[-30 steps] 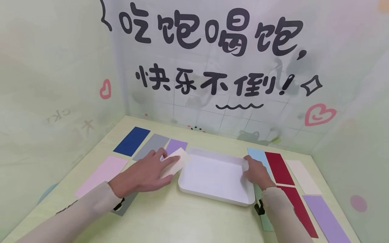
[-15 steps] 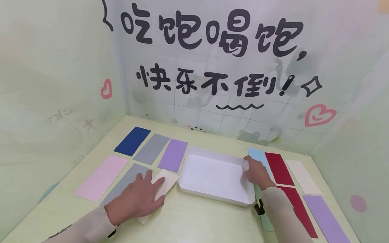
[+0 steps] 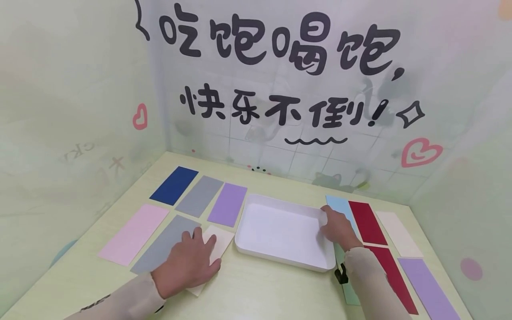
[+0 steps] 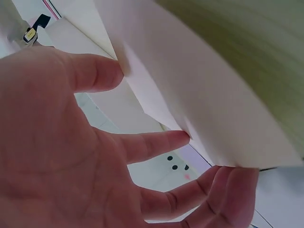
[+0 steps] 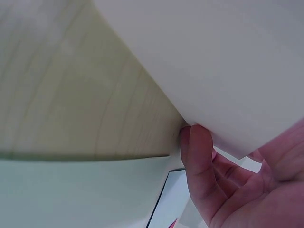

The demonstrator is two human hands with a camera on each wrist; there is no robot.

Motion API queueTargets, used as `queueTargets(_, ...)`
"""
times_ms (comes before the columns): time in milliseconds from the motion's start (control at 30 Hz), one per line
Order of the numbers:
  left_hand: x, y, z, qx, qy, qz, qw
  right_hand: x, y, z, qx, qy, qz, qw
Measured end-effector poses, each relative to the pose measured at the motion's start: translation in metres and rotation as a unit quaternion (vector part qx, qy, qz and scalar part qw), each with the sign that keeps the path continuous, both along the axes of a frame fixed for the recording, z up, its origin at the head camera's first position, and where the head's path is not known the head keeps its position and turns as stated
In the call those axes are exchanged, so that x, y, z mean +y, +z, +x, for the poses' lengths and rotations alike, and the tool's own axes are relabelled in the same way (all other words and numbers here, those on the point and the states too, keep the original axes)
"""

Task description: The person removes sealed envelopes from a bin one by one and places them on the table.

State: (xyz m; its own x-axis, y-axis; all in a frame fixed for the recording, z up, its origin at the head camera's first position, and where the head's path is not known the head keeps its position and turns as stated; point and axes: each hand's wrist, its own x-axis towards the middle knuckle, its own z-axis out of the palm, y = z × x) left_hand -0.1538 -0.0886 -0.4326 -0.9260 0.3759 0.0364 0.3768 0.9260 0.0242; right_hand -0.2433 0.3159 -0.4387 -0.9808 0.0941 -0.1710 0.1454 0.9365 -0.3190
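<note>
My left hand (image 3: 188, 264) lies over a cream rectangular card (image 3: 221, 239) on the table, left of the tray. Its fingers are spread, and in the left wrist view the thumb and fingertips touch the edges of the cream card (image 4: 204, 90). Much of that card is hidden under the hand. With my right hand (image 3: 338, 227) I grip the right wall of a shallow white tray (image 3: 284, 233), which has nothing in it. The right wrist view shows the curled fingers (image 5: 199, 161) against the tray's outer side (image 5: 213, 71).
On the left lie dark blue (image 3: 174, 186), grey (image 3: 200, 195), purple (image 3: 228, 204) and pink (image 3: 135, 234) cards, plus another grey card (image 3: 166, 244). To the right lie light blue, red (image 3: 368, 222), cream (image 3: 400, 233), green and purple (image 3: 429, 286) cards. Printed curtains enclose the table.
My left hand has brought the cream card from beside the tray's back left corner down to the table, below the purple card. Its fingers have since loosened. The right hand and tray stay put.
</note>
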Motion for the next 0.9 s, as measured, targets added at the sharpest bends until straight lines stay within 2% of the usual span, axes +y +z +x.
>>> queueTargets(333,0.006,-0.007,0.003,0.057,-0.004,-0.003,0.9983,0.000,-0.002,0.001,0.001,-0.004,-0.002,1.000)
queueTargets(500,0.006,-0.007,0.001,0.078,-0.008,-0.016,0.9968,0.000,-0.002,0.000,0.002,-0.003,-0.001,1.000)
queueTargets(767,0.005,0.001,-0.006,0.058,-0.014,-0.022,0.9980,0.002,0.002,0.003,0.003,-0.001,-0.006,1.000)
queueTargets(900,0.007,0.013,-0.014,0.085,-0.033,-0.002,0.9958,0.003,0.014,0.012,0.018,-0.002,-0.013,1.000)
